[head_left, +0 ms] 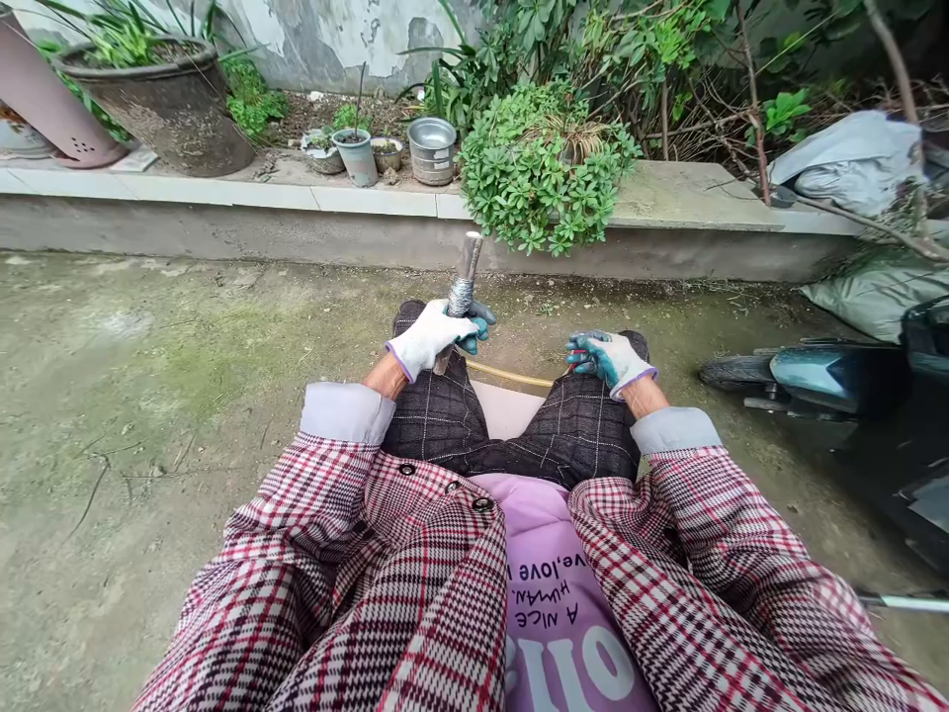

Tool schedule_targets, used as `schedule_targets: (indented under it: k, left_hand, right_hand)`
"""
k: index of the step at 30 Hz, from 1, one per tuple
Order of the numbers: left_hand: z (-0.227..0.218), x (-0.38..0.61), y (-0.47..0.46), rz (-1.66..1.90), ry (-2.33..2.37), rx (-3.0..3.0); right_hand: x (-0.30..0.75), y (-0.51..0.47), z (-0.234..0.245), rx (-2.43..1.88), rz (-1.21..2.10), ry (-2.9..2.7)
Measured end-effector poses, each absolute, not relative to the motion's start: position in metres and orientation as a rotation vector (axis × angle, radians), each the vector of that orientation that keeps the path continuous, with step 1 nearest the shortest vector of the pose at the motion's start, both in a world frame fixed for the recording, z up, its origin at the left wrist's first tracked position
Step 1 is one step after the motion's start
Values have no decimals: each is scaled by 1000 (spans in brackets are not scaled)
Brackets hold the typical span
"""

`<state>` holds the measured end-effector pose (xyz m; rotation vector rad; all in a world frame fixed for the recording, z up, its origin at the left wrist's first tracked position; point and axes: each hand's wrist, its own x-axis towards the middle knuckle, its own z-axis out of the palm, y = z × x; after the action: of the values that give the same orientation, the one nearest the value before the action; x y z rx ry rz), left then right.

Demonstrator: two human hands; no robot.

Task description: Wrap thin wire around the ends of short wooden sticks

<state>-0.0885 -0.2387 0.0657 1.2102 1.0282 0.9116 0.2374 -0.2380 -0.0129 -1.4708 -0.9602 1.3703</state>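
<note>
My left fingers, gloved in white knit with teal rubber coating, are pressed together and curled shut around a metal bar, directly beneath a band of wound wire. The bar stands slightly tilted above my left hand, with its upper end free and its lower end angled down across my checked trousers. For a secure hold, keep the fingers closed below the winding and the palm firm against the bar. My right fingers are loosely spread and slightly curled, and they appear to hold nothing. My right hand rests above my right knee, nearest a thin yellow cane that runs between my knees. Ahead lie the concrete ground, a raised concrete ledge and, to the right, a scooter
</note>
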Motion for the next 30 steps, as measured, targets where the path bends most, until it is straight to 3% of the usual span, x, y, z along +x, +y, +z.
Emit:
schedule_targets:
  k: [15,23,26,30]
  left_hand:
    - [74,-32,-256,401,766,1283]
    - [99,-45,-218,452,905,1316]
    - [102,-50,-205,453,1008,1298]
    - [108,-54,-179,714,1211,1250]
  right_hand:
    - [145,-230,9,-1223,1373,-1354]
    - [151,-210,14,-1207,1532,-1382]
    - [166,-179,18,-1363,1434,-1402]
    - [185,-137,13,-1463,1181,-1536]
